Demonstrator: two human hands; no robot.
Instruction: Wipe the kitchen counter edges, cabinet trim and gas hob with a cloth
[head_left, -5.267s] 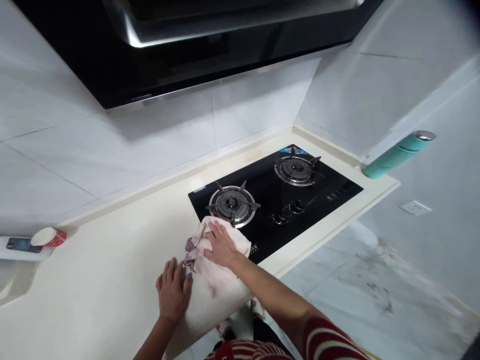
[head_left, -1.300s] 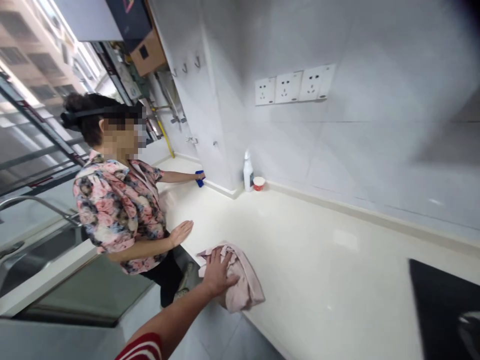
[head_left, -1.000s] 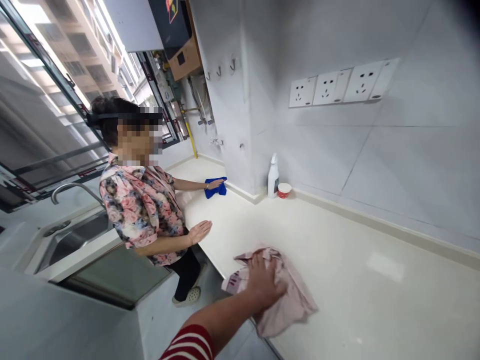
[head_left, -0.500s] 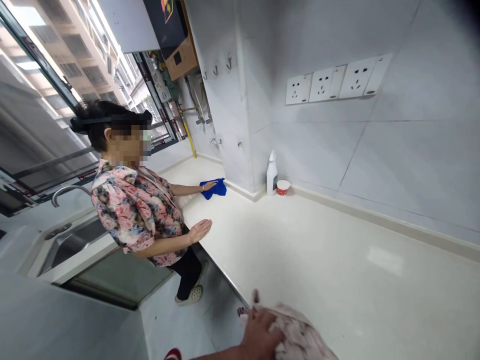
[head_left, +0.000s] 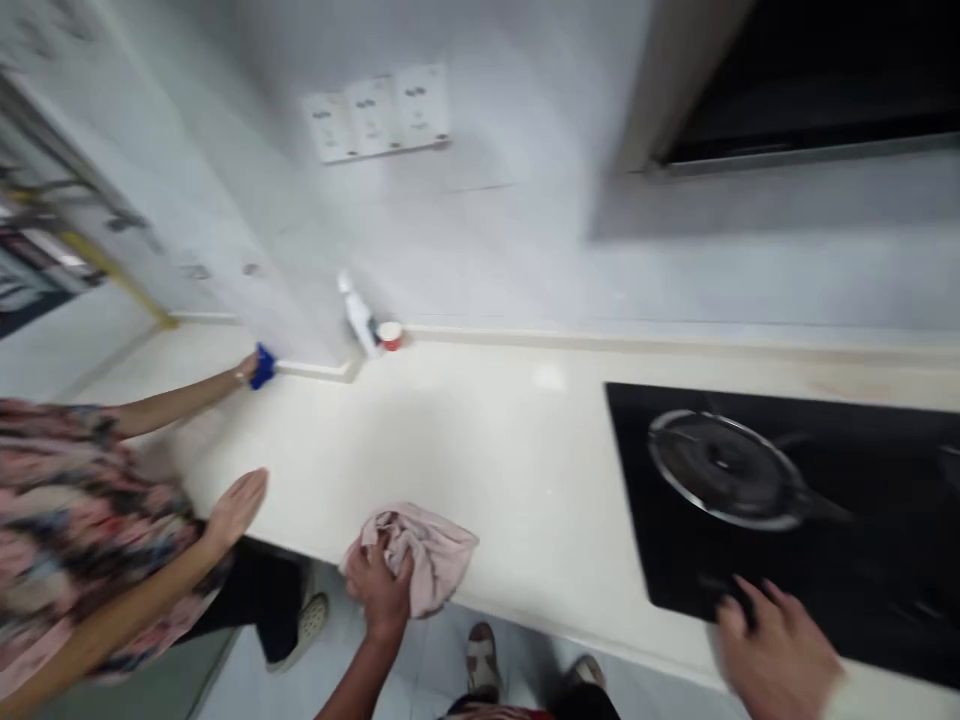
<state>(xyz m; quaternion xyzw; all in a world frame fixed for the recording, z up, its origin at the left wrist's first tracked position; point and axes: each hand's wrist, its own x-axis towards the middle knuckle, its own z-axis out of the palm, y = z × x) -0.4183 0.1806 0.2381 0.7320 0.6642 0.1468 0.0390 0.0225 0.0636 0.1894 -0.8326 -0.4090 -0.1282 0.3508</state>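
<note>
My left hand (head_left: 382, 592) grips a crumpled pink cloth (head_left: 427, 550) at the front edge of the cream countertop (head_left: 480, 450). My right hand (head_left: 776, 650) rests with fingers spread on the front left corner of the black gas hob (head_left: 862, 560); it holds nothing and is blurred. The hob's left burner (head_left: 720, 480) lies just beyond that hand.
A co-worker in a floral shirt (head_left: 67, 540) stands at the left, one palm (head_left: 236, 505) flat on the counter, the other hand pressing a blue cloth (head_left: 262, 365) by the wall corner. A spray bottle (head_left: 358, 318) and a red cup (head_left: 389, 335) stand at the wall.
The view has swung right and down, bringing the hob back in. My left hand with the pink cloth sits at the counter's front edge. My right hand has appeared on the hob.
</note>
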